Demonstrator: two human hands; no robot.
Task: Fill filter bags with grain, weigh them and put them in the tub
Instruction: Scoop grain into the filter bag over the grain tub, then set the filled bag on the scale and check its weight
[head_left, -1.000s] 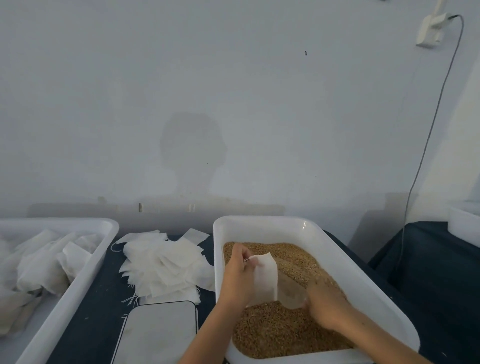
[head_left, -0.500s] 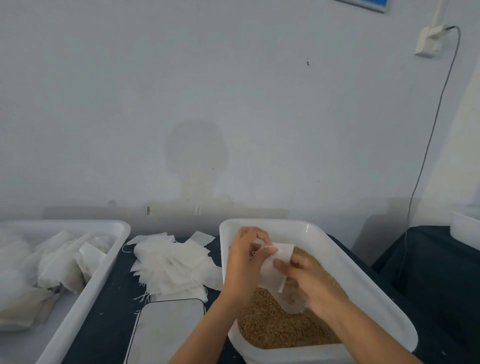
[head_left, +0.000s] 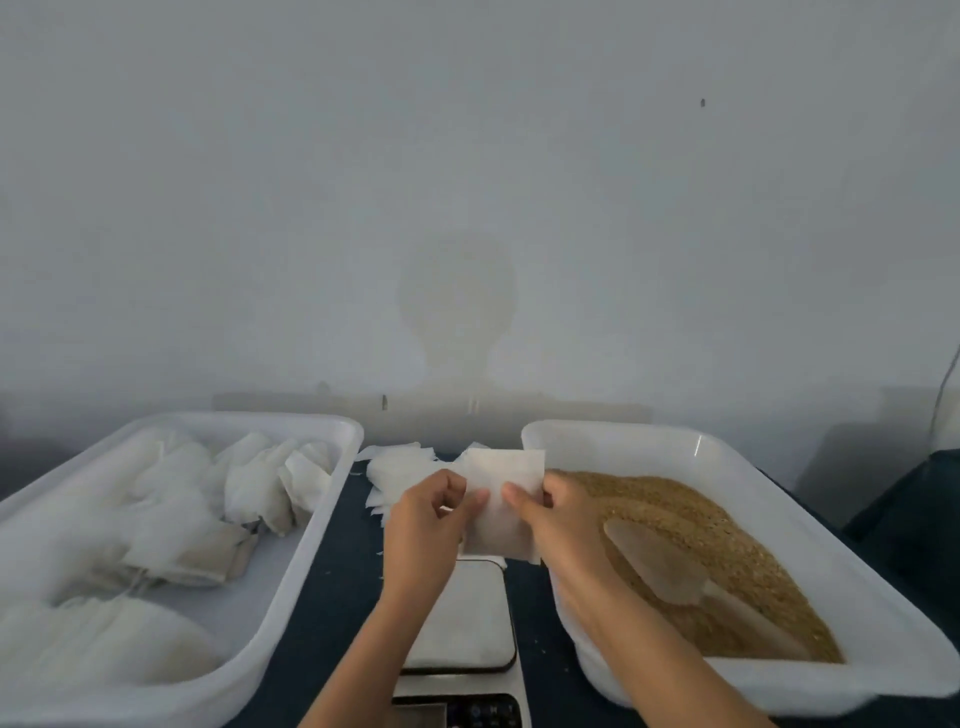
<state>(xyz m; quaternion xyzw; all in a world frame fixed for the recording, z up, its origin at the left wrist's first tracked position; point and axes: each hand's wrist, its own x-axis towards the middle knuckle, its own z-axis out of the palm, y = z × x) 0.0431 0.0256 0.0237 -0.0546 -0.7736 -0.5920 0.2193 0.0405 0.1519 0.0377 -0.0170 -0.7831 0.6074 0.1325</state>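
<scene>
Hands: two, both raised over the scale, between the two tubs.
Left hand (head_left: 422, 525): pinches the left edge of the filter bag (head_left: 503, 501) between thumb and fingers.
Right hand (head_left: 558, 519): thumb and fingers pinch the bag's right edge.
Filter bag: one held, white, roughly rectangular, long axis running near to far, far edge uppermost; it hangs in the air above the far end of the scale, touching neither tub.
Tubs: two, white, rectangular, long axes near to far.
Left tub (head_left: 322, 525): holds a heap of white bags (head_left: 208, 499), too jumbled to count.
Right tub (head_left: 649, 441): holds brown grain (head_left: 691, 525) with one translucent scoop (head_left: 660, 566) lying on it, handle toward the near right.
Loose bags (head_left: 400, 470): a pile of flat white empties on the dark tabletop (head_left: 343, 566) between the tubs, at the far side; number unclear.
Scale (head_left: 467, 623): one, white platform, near centre; its buttons at the near edge are too blurred to read.
Writing: none legible.
</scene>
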